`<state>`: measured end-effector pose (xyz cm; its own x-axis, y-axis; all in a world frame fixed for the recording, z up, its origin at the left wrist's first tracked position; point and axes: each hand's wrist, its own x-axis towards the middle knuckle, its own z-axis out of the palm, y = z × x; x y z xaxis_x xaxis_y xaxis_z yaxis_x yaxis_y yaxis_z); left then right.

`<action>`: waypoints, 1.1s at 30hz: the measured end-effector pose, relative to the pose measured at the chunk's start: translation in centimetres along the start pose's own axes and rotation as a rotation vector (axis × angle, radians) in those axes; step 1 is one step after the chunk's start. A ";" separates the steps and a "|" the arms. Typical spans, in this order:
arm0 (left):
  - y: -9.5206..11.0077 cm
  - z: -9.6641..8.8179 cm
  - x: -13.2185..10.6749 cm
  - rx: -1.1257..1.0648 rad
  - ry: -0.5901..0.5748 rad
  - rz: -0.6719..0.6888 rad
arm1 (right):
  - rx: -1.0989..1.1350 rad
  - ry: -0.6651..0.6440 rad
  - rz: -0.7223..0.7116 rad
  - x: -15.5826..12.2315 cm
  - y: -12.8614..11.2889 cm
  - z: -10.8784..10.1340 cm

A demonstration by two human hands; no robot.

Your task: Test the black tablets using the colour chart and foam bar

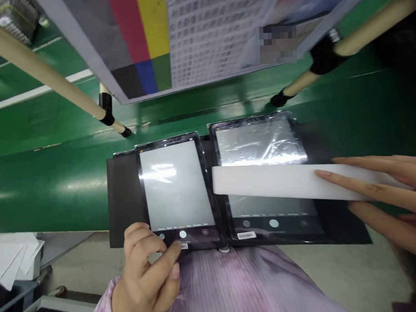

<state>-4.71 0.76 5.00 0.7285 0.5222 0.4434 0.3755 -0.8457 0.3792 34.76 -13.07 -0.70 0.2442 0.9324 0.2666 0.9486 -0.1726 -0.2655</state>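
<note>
Tablets [177, 189] lie on a black mat [125, 200] before a colour chart [190, 43], a white bar [263, 181] grasped by the right hand [396, 194] partly hiding one, the empty left hand [145, 272] at the other's lower edge.

Glossy, plastic-filmed tablets [177, 189], smooth matt bar [263, 181], shiny smooth tabletop [59, 193], dull-surfaced mat [124, 200].

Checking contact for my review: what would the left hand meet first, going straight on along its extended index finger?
Probably the nearer rectangular, black-framed tablet with a lit pale screen, at its lower edge. The left hand overlaps it in view; whether they touch is unclear.
</note>
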 end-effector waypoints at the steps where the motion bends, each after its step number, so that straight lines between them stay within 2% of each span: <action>1: 0.5 0.4 0.6 -0.042 -0.025 0.019 | 0.012 0.005 -0.047 -0.5 0.6 -0.1; 5: 2.9 3.1 2.5 -0.129 -0.142 0.088 | -0.073 0.065 -0.136 -2.1 2.7 -1.5; 10: 5.6 6.5 3.8 -0.034 -0.245 0.124 | -0.142 0.052 -0.079 -4.5 4.3 -3.4; 16: 6.7 7.4 5.9 0.081 -0.408 0.278 | -0.140 0.092 0.018 -6.4 5.1 -4.1; 22: 8.0 8.8 6.8 0.136 -0.383 0.254 | -0.109 0.091 0.045 -6.3 4.8 -4.1; 26: 8.2 8.1 6.8 0.128 -0.406 0.253 | -0.122 0.080 0.069 -6.6 4.9 -4.1; 29: 7.4 6.3 5.9 0.031 -0.454 0.244 | -0.117 0.085 0.069 -6.9 5.1 -3.9; 33: 5.7 4.2 3.7 0.033 -0.421 0.209 | -0.139 0.083 0.036 -6.8 5.2 -3.5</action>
<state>2.54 -2.54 5.41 0.9570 0.2561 0.1364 0.2090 -0.9345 0.2880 38.77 -21.43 -0.67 0.2894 0.8962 0.3362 0.9561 -0.2534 -0.1474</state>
